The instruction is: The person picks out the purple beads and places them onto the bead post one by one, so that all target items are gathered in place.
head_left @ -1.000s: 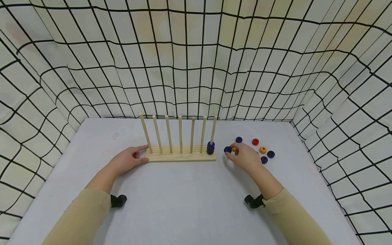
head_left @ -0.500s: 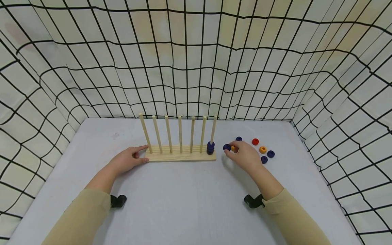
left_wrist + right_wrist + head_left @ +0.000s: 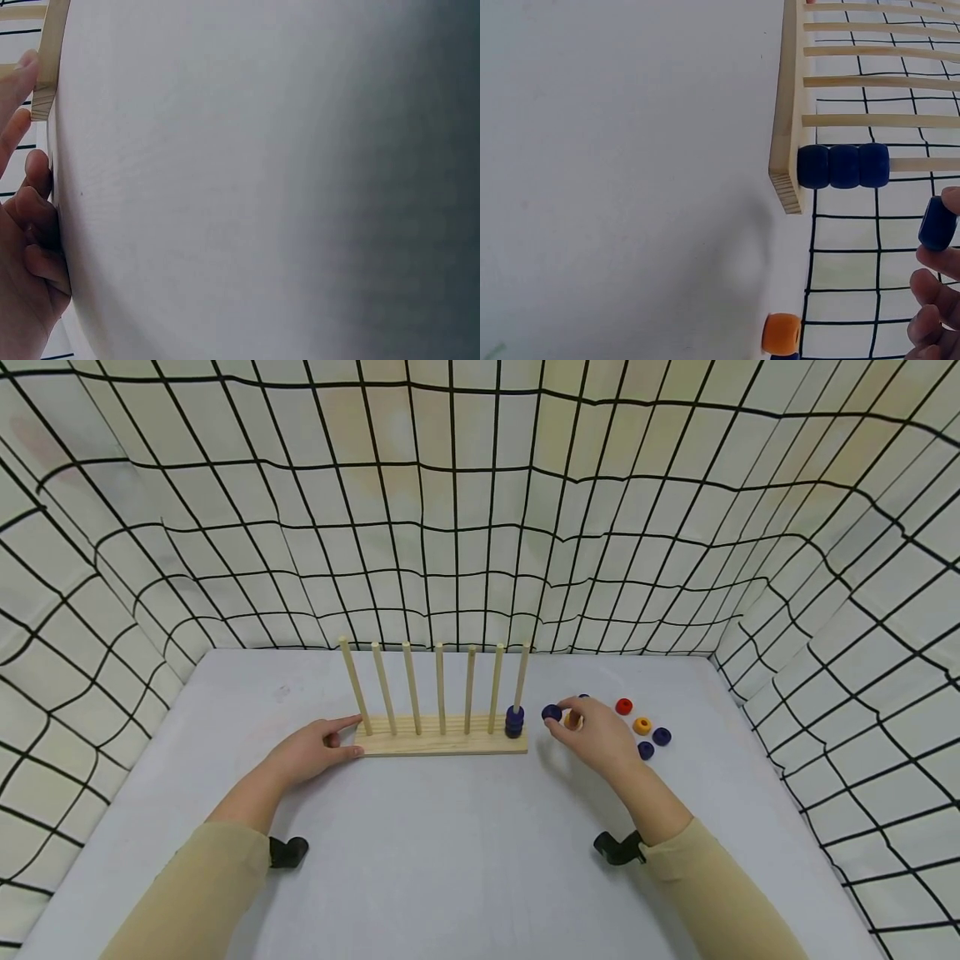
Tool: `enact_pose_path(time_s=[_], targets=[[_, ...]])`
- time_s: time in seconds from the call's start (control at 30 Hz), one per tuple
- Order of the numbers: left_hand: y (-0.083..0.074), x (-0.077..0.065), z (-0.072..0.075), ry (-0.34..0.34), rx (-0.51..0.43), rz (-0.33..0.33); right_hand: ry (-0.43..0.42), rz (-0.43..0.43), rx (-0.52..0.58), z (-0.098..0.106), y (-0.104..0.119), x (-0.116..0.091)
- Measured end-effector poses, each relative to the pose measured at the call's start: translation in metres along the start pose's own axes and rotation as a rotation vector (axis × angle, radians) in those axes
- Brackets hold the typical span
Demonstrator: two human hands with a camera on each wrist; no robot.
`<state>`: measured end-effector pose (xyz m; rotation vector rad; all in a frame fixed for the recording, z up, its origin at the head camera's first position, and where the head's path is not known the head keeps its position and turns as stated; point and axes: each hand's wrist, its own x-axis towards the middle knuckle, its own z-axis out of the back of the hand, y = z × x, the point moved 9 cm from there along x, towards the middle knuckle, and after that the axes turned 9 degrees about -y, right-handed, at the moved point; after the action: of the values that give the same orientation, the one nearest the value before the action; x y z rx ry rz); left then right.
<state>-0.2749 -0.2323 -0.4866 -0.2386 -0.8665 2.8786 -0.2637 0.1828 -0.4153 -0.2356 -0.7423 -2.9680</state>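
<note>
A pale wooden board (image 3: 438, 745) with a row of upright pegs stands on the white table. Its left end is held by my left hand (image 3: 309, 753), thumb at the front edge and index finger at the back; the other fingers are curled. On the rightmost peg sit three stacked dark blue beads (image 3: 844, 166). My right hand (image 3: 606, 739) pinches another blue bead (image 3: 552, 713) between thumb and finger, raised off the table just right of that peg. An orange bead (image 3: 781, 334) lies on the table, partly hidden by my right hand in the head view.
Right of my right hand lie a red bead (image 3: 623, 706), another orange bead (image 3: 642, 726) and blue beads (image 3: 662, 737). One more blue bead (image 3: 584, 697) shows just behind that hand. Black netting (image 3: 455, 469) over white sheeting encloses the table (image 3: 450, 860) at the back and sides.
My right hand has lifted the pinched blue bead up and slightly left, toward the rightmost peg. The left hand and the board stay in place.
</note>
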Motion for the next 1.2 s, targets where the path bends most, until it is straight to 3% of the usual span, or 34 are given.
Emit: enact_pose_path(time_s=[1.2], targets=[[0.0, -0.001, 0.0, -0.003, -0.003, -0.006, -0.121, 0.029, 0.174, 0.028, 0.025, 0.008]])
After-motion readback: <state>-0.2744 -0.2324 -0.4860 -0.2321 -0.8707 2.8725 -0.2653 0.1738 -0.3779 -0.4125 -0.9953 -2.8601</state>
